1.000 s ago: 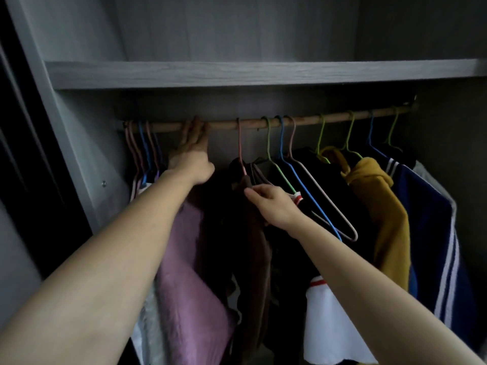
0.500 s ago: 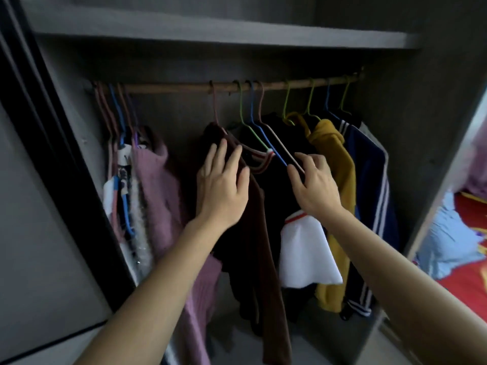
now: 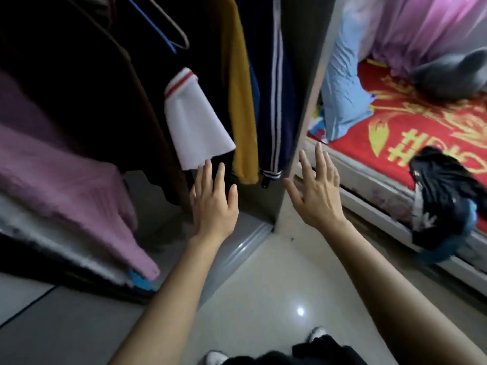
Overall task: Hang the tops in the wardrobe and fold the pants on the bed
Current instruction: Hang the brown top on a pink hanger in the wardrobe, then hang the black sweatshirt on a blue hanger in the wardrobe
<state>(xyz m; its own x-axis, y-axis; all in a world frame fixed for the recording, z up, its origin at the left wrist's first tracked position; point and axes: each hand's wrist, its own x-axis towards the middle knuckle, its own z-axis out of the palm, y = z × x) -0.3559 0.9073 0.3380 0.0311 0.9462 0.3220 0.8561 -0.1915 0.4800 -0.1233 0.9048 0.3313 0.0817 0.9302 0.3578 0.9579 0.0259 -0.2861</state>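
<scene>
Both my hands hover empty with fingers spread, low in front of the wardrobe. My left hand (image 3: 214, 201) is just below the hem of a hanging white top with a red stripe (image 3: 196, 119). My right hand (image 3: 317, 192) is in front of the wardrobe's grey side panel (image 3: 307, 101). Hanging inside are a pink knit top (image 3: 60, 180), a brown top (image 3: 147, 106), a mustard top (image 3: 241, 101) and a navy striped jacket (image 3: 274, 106). A dark bundle of clothes (image 3: 445, 201) lies on the edge of the bed with the red cover (image 3: 421, 122).
A light blue pillow (image 3: 342, 96) and a grey cushion (image 3: 453, 75) lie on the bed, with a pink curtain (image 3: 421, 27) behind. The wardrobe's sliding track (image 3: 245, 248) crosses the glossy tiled floor (image 3: 276, 299). My white shoes (image 3: 216, 358) show at the bottom edge.
My view has swung down and right, from the rail to the wardrobe floor and the bed. Both hands left the hanging tops and hangers and dropped lower, empty.
</scene>
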